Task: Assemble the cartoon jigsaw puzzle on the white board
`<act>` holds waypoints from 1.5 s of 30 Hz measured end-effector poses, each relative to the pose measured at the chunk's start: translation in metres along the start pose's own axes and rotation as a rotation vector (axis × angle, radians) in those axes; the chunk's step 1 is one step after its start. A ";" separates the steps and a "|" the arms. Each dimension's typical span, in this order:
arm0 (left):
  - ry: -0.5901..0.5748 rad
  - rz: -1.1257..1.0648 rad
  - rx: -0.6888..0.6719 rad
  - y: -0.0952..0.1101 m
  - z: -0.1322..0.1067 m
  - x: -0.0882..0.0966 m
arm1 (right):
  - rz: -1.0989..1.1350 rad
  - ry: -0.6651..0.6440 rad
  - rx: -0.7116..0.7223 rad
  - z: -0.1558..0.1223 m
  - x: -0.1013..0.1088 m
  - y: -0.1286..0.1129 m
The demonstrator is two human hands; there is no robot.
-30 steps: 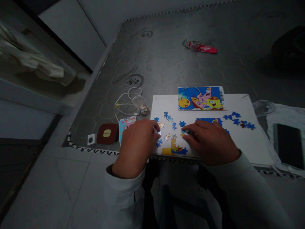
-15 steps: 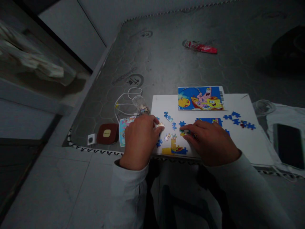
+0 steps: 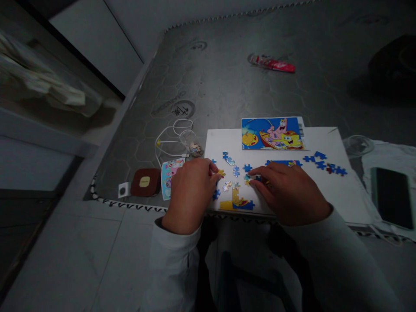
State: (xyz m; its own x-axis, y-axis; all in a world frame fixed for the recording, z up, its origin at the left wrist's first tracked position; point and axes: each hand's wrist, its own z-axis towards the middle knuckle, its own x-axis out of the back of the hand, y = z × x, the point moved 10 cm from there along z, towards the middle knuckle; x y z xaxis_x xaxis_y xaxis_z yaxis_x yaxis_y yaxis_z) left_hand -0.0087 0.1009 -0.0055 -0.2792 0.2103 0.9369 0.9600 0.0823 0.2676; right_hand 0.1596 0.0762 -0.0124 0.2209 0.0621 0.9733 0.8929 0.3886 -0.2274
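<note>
My left hand (image 3: pixel 194 190) is closed in a pinch at the left side of the white board (image 3: pixel 338 190), with a yellow puzzle piece (image 3: pixel 221 173) at its fingertips. Opposite it, my right hand (image 3: pixel 287 190) has thumb and index finger curled round a small blue-and-yellow puzzle piece (image 3: pixel 248 178). Several loose pieces lie between the hands, among them a blue piece (image 3: pixel 247 168). Nearest the front edge sits a joined yellow-and-blue section (image 3: pixel 242 203). My right hand partly covers another joined blue section (image 3: pixel 282 163).
A cartoon picture card (image 3: pixel 273 133) lies across the board's back edge. Blue pieces (image 3: pixel 321 165) are grouped at right, near a phone (image 3: pixel 391 197) and a clear cup (image 3: pixel 359 145). At left are a brown box (image 3: pixel 145 182), a colourful card (image 3: pixel 169 173) and a white cable (image 3: pixel 165 152).
My right thumb and index finger have parted slightly round the piece at their tips. The yellow piece at my left fingertips shows its coloured face more plainly. Both hands stay nearly in place.
</note>
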 end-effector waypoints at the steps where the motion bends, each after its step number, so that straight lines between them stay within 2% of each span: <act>1: -0.003 -0.003 -0.004 0.001 0.000 -0.001 | -0.001 0.003 0.000 0.000 0.000 0.000; 12: 0.062 -0.037 -0.051 0.002 -0.001 0.006 | -0.006 0.010 0.014 0.000 0.000 -0.001; 18: 0.042 -0.022 -0.100 0.005 0.002 0.000 | -0.010 0.030 0.024 -0.001 0.001 -0.002; 27: 0.029 -0.036 -0.158 0.013 0.000 0.000 | -0.005 0.023 0.019 -0.001 0.000 -0.001; 38: -0.061 -0.090 -0.244 0.025 -0.001 -0.007 | 0.010 0.042 0.024 0.000 0.002 -0.002; 42: -0.128 -0.189 -0.300 0.033 -0.006 -0.010 | 0.093 0.070 0.037 -0.001 0.004 -0.005; 45: -0.187 -0.171 -0.316 0.036 -0.011 -0.017 | 0.197 0.081 0.052 -0.001 0.007 -0.009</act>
State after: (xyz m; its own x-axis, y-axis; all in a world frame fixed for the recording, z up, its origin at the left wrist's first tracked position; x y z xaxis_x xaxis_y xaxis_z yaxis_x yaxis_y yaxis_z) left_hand 0.0307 0.0893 -0.0092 -0.4063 0.3958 0.8236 0.8503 -0.1662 0.4993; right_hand 0.1539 0.0720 -0.0042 0.4219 0.0679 0.9041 0.8082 0.4238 -0.4090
